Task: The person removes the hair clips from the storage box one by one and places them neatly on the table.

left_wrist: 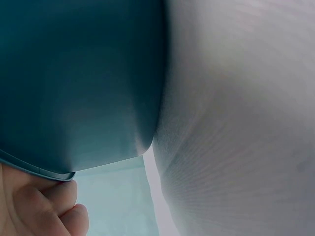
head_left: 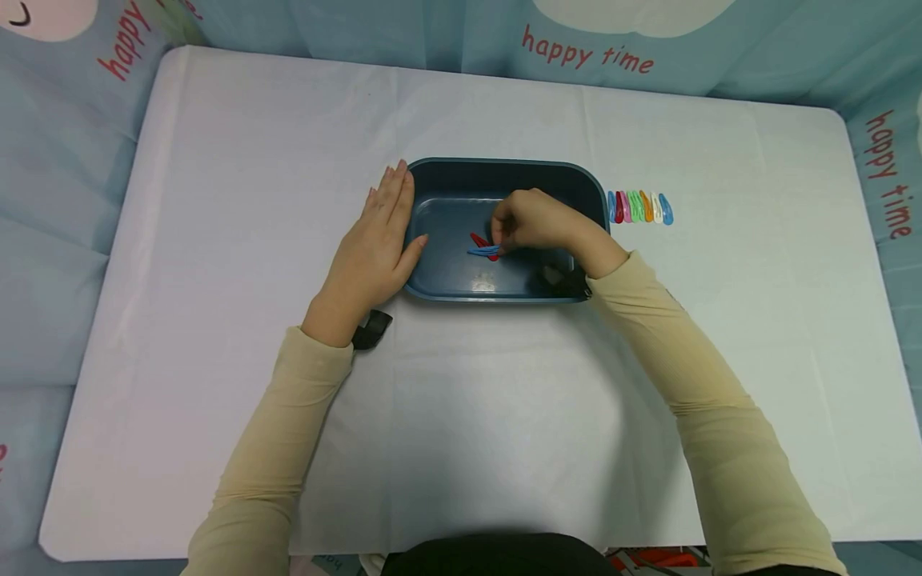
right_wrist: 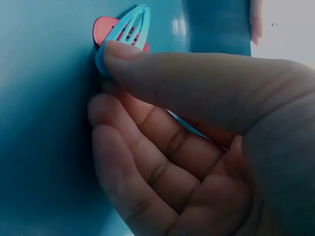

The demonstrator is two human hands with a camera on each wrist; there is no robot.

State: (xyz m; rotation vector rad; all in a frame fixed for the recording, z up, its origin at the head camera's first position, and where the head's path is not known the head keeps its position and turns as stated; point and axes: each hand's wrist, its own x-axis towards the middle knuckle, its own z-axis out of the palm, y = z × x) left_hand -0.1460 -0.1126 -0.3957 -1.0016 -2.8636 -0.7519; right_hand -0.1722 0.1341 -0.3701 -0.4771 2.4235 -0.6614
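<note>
While pinching slim blue clip [head_left: 484,251] | red clip [head_left: 479,240] beneath | glossy rounded tray [head_left: 504,172]

The white-covered worktop [head_left: 504,448] carries a dark blue tray [head_left: 504,170], with a row of coloured hair clips [head_left: 639,207] just beside it.

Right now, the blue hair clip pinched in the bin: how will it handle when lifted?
The blue hair clip looks thin, flat and open-framed, so probably very light and fairly stiff. Its glossy surface may slip; the right hand pinches it at one end. Flat shape suggests sliding, not rolling, on the bin floor.
</note>
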